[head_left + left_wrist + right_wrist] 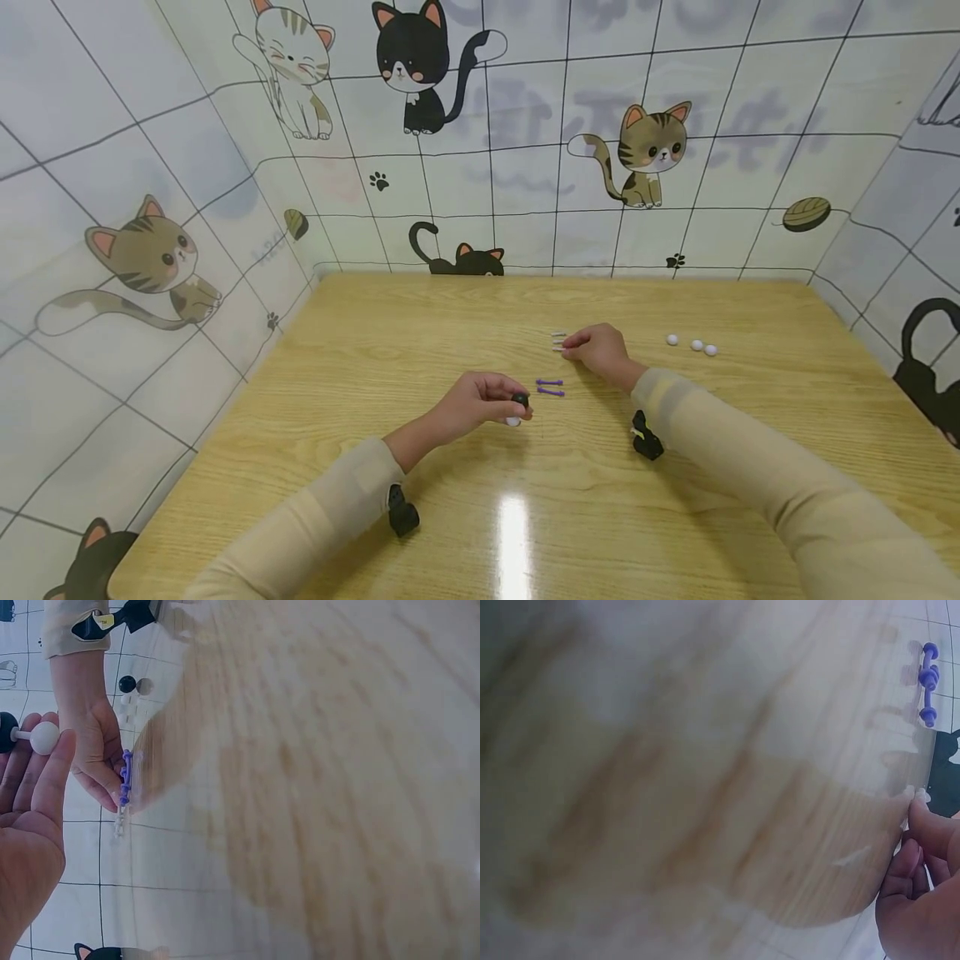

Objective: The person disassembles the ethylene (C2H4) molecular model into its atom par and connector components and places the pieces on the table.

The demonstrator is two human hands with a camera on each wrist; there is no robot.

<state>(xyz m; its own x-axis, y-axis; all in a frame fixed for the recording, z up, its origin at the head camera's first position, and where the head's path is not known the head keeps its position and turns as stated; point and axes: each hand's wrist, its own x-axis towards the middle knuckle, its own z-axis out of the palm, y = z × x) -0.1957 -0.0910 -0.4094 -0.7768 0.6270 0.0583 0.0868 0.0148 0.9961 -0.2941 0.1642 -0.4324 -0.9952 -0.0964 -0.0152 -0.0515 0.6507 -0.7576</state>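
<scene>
My left hand [476,408] holds a small joined piece in its fingers. In the left wrist view it is a black ball [7,732] linked by a short white rod [24,736] to a white ball [45,739]. My right hand [602,350] is at the short white rods [558,335], its thumb and fingertips pinching the end of the nearest one [921,796]. Between the hands lie two purple rods [550,392] with knobbed ends, touched by neither hand. The right fingers partly hide the white rods.
Several white balls [697,345] lie on the wooden table [420,317], right of my right hand. A dark ball [127,684] shows beyond the right wrist in the left wrist view. Cat-patterned walls [525,183] enclose the table's back and sides.
</scene>
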